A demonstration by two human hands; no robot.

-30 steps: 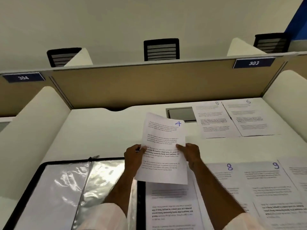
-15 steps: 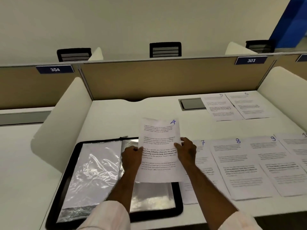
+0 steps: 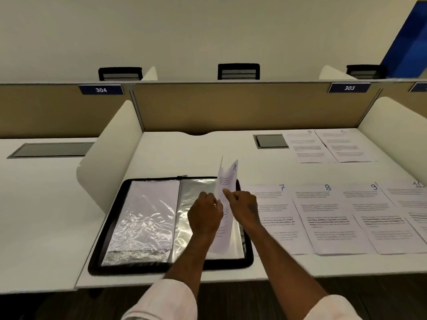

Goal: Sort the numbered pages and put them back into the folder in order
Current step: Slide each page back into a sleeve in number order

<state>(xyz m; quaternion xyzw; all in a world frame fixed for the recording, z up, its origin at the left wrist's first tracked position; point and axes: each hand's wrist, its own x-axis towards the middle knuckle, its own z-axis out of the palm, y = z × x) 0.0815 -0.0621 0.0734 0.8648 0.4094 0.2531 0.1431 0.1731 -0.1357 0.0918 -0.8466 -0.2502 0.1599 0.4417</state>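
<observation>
The page marked 4 [image 3: 227, 179] stands nearly edge-on, bowed between both hands above the right half of the open black folder [image 3: 108, 229]. My left hand [image 3: 204, 213] grips its left edge and my right hand [image 3: 242, 204] pinches its right edge. The folder lies flat with shiny plastic sleeves; the left sleeve [image 3: 147, 218] holds a white sheet. Pages 7 [image 3: 276, 218], 8 [image 3: 328, 215], 9 [image 3: 379, 213] and 10 [image 3: 413, 197] lie in a row right of the folder. Pages 5 [image 3: 305, 146] and 6 [image 3: 344, 145] lie further back.
White curved dividers [image 3: 111, 153] flank the desk on the left and right, with a tan partition [image 3: 231, 107] behind bearing labels 304 and 303. A grey cable hatch [image 3: 270, 141] is set in the desk near page 5. Black chair backs show beyond the partition.
Page 4 has turned from facing me to nearly edge-on and come down over the folder's right sleeve. The hands moved closer together. The view drew back, showing more desk.
</observation>
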